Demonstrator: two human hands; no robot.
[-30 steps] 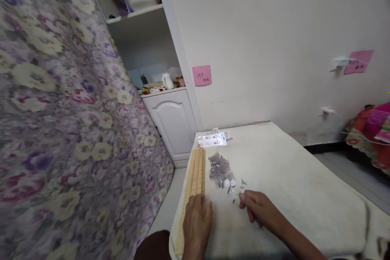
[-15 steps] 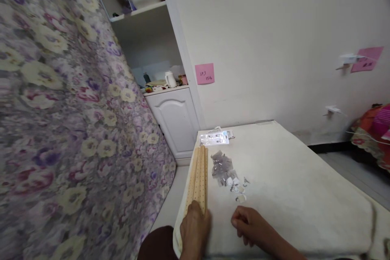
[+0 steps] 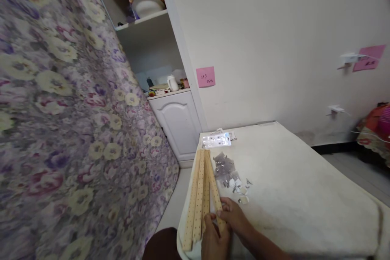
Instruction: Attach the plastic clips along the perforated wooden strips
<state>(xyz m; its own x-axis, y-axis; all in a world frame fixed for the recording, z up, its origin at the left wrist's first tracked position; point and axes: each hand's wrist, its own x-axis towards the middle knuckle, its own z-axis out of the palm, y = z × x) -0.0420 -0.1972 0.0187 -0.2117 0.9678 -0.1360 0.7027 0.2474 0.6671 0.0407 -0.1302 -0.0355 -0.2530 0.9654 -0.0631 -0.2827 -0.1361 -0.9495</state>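
Several long, pale wooden strips with rows of small holes lie side by side along the table's left edge. The rightmost wooden strip is turned at an angle, its near end apart from the others and its far end beside them. My left hand is closed around the near end of that strip. From the right, my right hand pinches the same strip near that end. Just beyond my right hand are small loose pieces, too small to name, and a heap of clear little bags with small metal parts.
A clear blister pack lies at the table's far left corner. The white-covered table stretches to the right. A flowered curtain hangs on the left, next to a white cabinet. Behind the table stands a wall.
My left hand has shifted right with the rightmost strip's near end, swinging it away from the others. My right hand has moved left and taken hold of it too.
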